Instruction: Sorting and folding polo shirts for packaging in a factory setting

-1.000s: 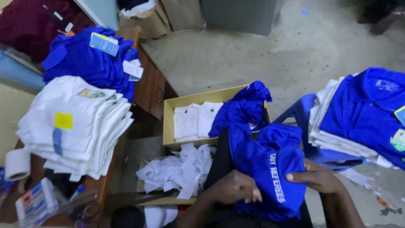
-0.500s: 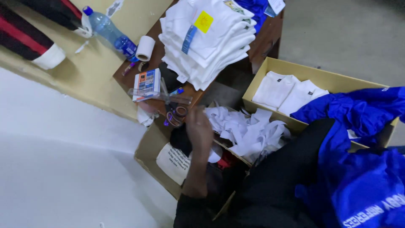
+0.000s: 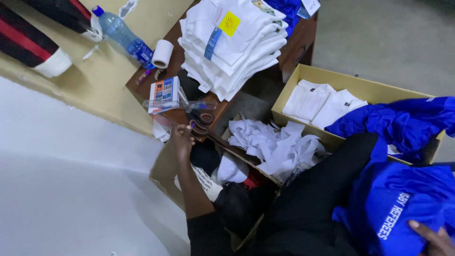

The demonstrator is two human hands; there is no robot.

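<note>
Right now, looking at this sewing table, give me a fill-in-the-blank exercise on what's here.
1. The left hand reaches for the ____ at the edge of the wooden table.
2. The right hand rests on a ____ shirt.
3. The cardboard box holds folded ____ garments.
4. A plastic water bottle lies beside a roll of ____ tape.

Missing words: scissors; blue; white; white

The blue shirt (image 3: 403, 208) at lower right is matt knit cloth with smooth white print. At centre left, the scissors (image 3: 201, 124) show glossy plastic handles, probably over metal blades, though the blades are hard to see. The desk (image 3: 294, 42) is dark, worn wood. The box (image 3: 350, 87) at upper right is plain matt cardboard. The bottle (image 3: 124, 35) at upper left is clear, shiny plastic. The scraps (image 3: 275, 147) at centre look like thin white paper.
</note>
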